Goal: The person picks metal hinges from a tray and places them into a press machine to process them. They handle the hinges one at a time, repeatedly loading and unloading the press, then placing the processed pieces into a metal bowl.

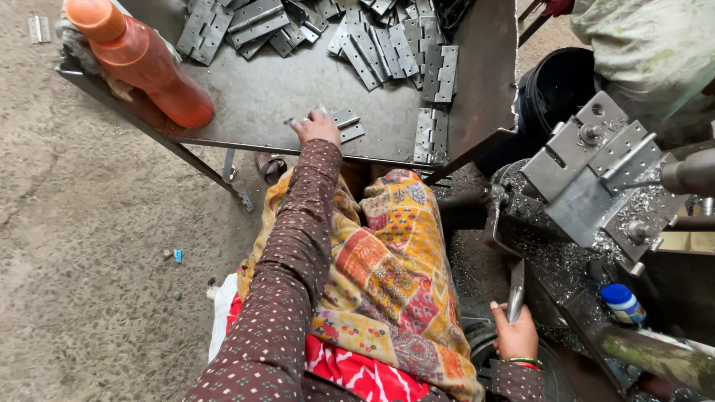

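Note:
My left hand (316,126) reaches forward onto a dark metal tray table (275,93) and rests on a grey metal hinge (344,123) near the tray's front edge. My right hand (515,333) is low at the right, closed around a grey metal lever handle (516,289) of a machine. A metal hinge (630,159) sits clamped in the machine's grey fixture block (578,179). A pile of similar hinges (372,37) lies across the far part of the tray.
An orange plastic bottle (145,59) lies on the tray's left corner. Metal shavings (551,257) cover the machine bed. A small blue-capped bottle (623,304) stands by the machine. Another person in light clothing (648,45) is at the upper right, beside a black bucket (555,89).

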